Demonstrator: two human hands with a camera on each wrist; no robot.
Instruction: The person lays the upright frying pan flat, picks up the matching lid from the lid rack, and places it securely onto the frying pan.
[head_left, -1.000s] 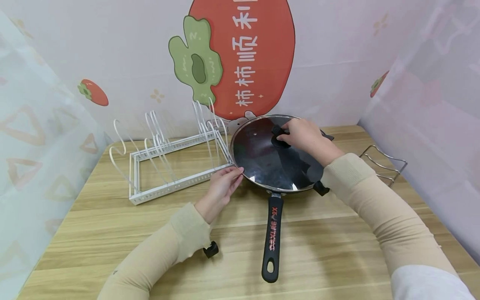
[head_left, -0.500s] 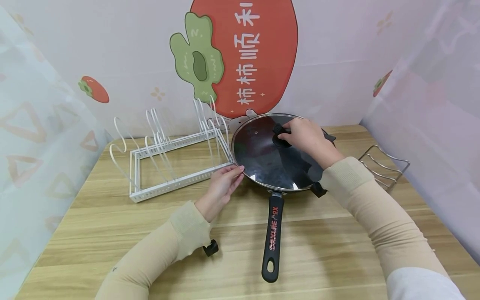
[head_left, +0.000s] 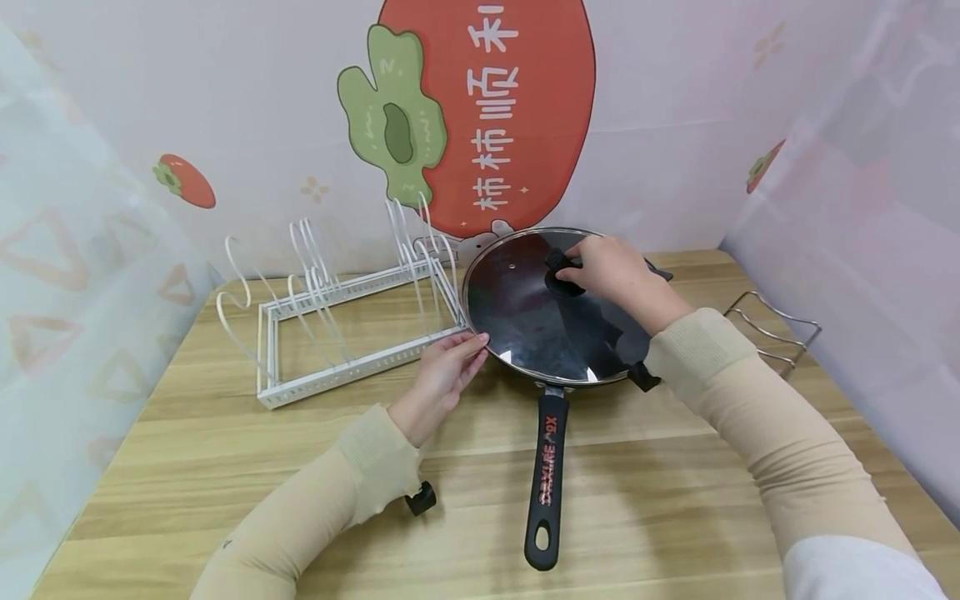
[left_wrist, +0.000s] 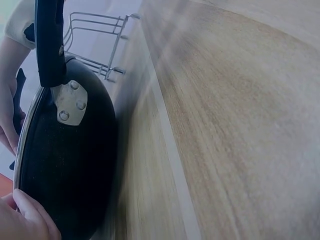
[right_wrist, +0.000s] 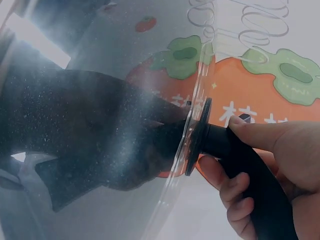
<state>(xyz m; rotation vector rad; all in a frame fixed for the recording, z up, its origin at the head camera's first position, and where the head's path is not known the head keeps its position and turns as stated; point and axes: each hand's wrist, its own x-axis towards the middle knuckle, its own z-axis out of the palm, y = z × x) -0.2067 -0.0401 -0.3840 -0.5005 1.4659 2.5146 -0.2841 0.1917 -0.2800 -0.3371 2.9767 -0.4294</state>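
A black frying pan with a long black handle rests on the wooden table. Its dark glass lid with a metal rim lies over it. My right hand grips the black lid knob, thumb on one side and fingers curled on the other. At the near left side of the pan, my left hand touches the rim with thumb and index fingertips. In the left wrist view one of its fingers lies along the pan's side wall, the tip right at the rim.
A white wire rack with several upright loops stands left of the pan, close to the lid's edge. On the right, partly behind the right sleeve, is a small metal wire rack. A printed backdrop rises behind the table.
Both hands keep their places on the lid knob and the rim. Pan, lid and racks stay put; only the head view shifts slightly.
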